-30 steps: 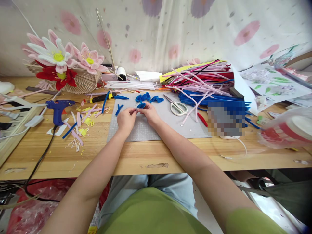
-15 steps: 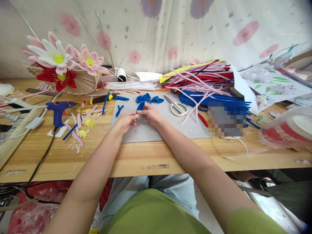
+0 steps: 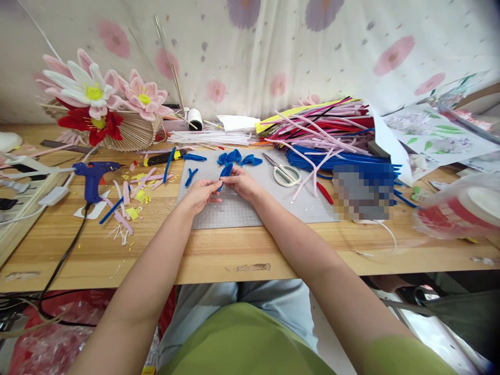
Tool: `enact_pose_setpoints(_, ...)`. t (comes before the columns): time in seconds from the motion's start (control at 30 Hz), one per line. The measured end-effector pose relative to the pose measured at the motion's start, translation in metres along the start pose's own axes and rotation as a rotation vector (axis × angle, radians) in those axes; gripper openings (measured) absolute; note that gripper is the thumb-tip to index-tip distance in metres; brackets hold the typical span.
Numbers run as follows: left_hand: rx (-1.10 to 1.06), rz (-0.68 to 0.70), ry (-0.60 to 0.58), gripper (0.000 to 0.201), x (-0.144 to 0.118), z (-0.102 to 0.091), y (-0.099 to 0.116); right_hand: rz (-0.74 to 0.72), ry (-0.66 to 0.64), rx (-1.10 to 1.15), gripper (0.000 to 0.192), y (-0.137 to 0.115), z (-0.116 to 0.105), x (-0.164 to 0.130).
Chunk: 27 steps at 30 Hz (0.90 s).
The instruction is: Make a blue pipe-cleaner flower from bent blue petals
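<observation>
Between my two hands, above the grey cutting mat (image 3: 265, 211), is a blue pipe-cleaner petal (image 3: 226, 170) standing up from the fingertips. My left hand (image 3: 203, 195) pinches its lower end from the left. From the right, my right hand (image 3: 241, 183) pinches the same petal with thumb and fingers. Just behind lie several finished blue petals (image 3: 234, 156) on the mat. A bent blue piece (image 3: 191, 177) rests left of my hands, near a short blue strip (image 3: 195, 157). White-handled scissors (image 3: 286, 174) lie open-bladed to the right.
A blue glue gun (image 3: 94, 179) stands at the left beside pink and yellow scraps (image 3: 135, 213). Fuzzy flowers (image 3: 94, 94) fill a basket behind. Bundles of blue pipe cleaners (image 3: 312, 157) and pink ones (image 3: 324, 125) lie at the back right, near a plastic-wrapped cup (image 3: 461, 208).
My hands stay in nearly the same place, with slight shifts of the fingers. The blue petal is turned a little and shows more of its lower end.
</observation>
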<state>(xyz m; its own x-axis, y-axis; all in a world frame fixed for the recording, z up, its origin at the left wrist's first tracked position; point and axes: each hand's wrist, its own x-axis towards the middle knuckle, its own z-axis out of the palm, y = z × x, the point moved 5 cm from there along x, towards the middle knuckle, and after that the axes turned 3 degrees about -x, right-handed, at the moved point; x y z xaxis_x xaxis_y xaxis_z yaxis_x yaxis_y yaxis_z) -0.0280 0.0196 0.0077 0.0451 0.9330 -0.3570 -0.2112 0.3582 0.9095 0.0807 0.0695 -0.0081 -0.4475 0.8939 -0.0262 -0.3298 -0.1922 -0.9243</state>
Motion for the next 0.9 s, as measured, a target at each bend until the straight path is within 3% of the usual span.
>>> enact_pose_setpoints(0.13,-0.049,-0.132,-0.084,0.014,0.0,0.002,-0.004,0.004,-0.026,0.001,0.025,0.0,0.003,-0.002)
enact_pose_setpoints(0.33,-0.385,-0.418,-0.253,0.017,-0.004,0.008,-0.013,0.018,-0.079,0.034,0.028,-0.006,0.007,-0.006)
enact_pose_setpoints(0.43,-0.448,-0.436,-0.298,0.018,-0.004,0.011,-0.014,0.02,-0.094,0.054,0.028,-0.007,0.007,-0.006)
enact_pose_setpoints(0.57,-0.214,-0.155,-0.202,0.01,0.002,0.01,-0.013,-0.012,-0.022,0.004,0.027,-0.005,0.001,-0.002)
enact_pose_setpoints(0.6,-0.105,-0.046,-0.144,0.006,0.004,0.009,-0.011,-0.034,0.022,-0.025,0.027,-0.005,-0.002,-0.001)
enact_pose_setpoints(0.73,0.409,0.368,0.167,0.024,0.006,0.003,-0.002,-0.093,0.219,-0.121,0.025,-0.004,-0.012,0.003)
enact_pose_setpoints(0.9,0.785,0.569,0.306,0.011,0.0,0.006,0.006,-0.066,0.262,-0.193,0.023,-0.003,-0.012,0.004)
